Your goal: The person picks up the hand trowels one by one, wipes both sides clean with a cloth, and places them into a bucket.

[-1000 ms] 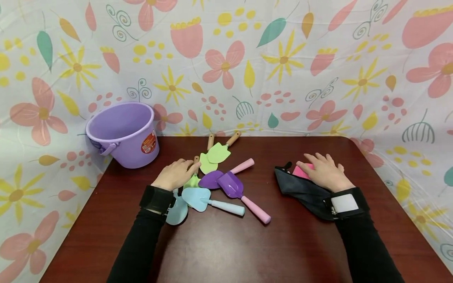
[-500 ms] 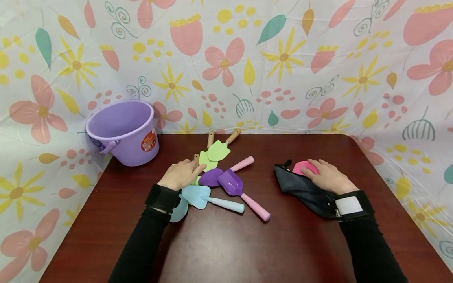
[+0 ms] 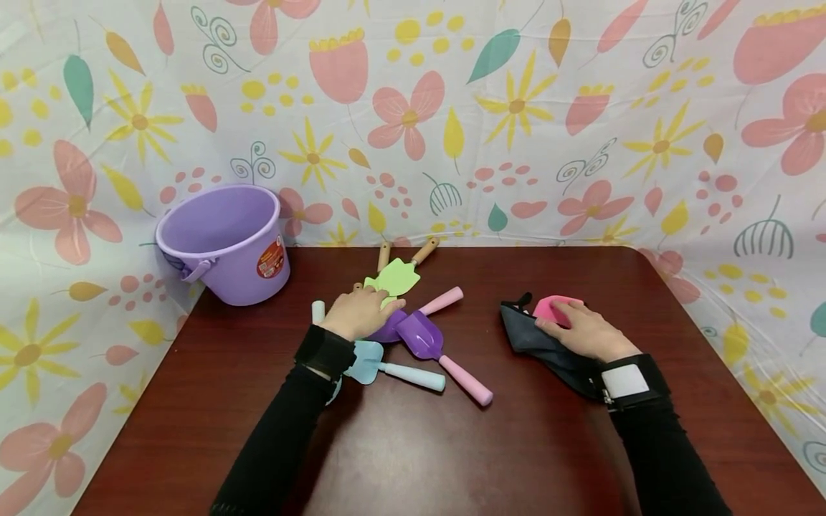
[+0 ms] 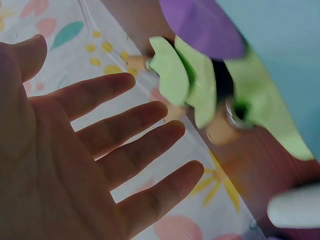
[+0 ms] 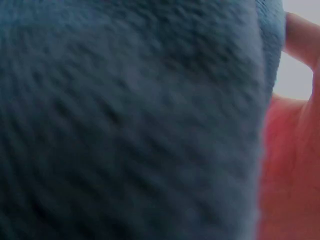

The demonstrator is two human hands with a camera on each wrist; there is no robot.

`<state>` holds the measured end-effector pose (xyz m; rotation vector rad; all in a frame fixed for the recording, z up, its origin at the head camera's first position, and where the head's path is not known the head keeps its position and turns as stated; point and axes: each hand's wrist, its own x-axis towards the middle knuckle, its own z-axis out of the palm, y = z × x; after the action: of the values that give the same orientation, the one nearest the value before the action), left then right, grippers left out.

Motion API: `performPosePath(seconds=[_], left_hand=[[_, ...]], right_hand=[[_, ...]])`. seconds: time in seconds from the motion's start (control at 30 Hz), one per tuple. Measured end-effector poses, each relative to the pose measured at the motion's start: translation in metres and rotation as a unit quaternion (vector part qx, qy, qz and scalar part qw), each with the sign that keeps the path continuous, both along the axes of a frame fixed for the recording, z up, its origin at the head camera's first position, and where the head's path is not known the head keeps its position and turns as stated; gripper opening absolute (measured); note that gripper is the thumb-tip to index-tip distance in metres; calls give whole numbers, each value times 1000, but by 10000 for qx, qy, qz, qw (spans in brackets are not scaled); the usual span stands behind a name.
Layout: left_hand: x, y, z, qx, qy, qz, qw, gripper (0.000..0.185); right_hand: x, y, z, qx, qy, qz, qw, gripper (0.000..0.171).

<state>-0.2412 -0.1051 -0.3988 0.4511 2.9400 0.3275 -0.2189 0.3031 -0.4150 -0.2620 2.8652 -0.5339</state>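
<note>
My left hand [image 3: 358,314] hovers over a group of toy garden tools, fingers straight and spread in the left wrist view. Under and around it lie light green trowels [image 3: 396,277] with wooden handles, a purple scoop [image 3: 421,335] with a pink handle, another purple tool partly hidden, and a pale blue trowel [image 3: 366,362]. My right hand [image 3: 590,331] rests on a dark grey fuzzy pouch [image 3: 532,337], with its fingers over a bright pink piece [image 3: 556,304] at the opening. Dark fabric [image 5: 125,125] fills the right wrist view and hides most fingers, so their grip is unclear.
A purple bucket [image 3: 222,247] stands upright at the back left of the brown table [image 3: 464,451]. A floral cloth [image 3: 413,129] hangs behind the table. A second pale blue handle [image 3: 318,312] lies left of the left hand.
My left hand has moved right across the tools, uncovering a pale blue handle. The right hand's fingers have drawn back from spread over the pink piece, its thumb now lower, near the pouch.
</note>
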Motion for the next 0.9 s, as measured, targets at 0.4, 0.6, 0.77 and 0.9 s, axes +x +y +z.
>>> performPosePath(seconds=[0.4,0.6,0.77,0.9], left_hand=[[-15,65,-1,-271,139,-481,9984,67],[-29,95,-5,-480,317,-621,9964,45],[-45,113,-14,-772,776,-1076,9881,30],[-57,118,-19,-1268,1270,-1814,9669,26]], right_hand=[[0,-1,-8,46,-89,-6,9999,94],[-1,0,-8,99,-118,3,9999,93],[0,-1,-9,95,-58,48,9999,91],[0,-3,-8,94,-96,13,9999,90]])
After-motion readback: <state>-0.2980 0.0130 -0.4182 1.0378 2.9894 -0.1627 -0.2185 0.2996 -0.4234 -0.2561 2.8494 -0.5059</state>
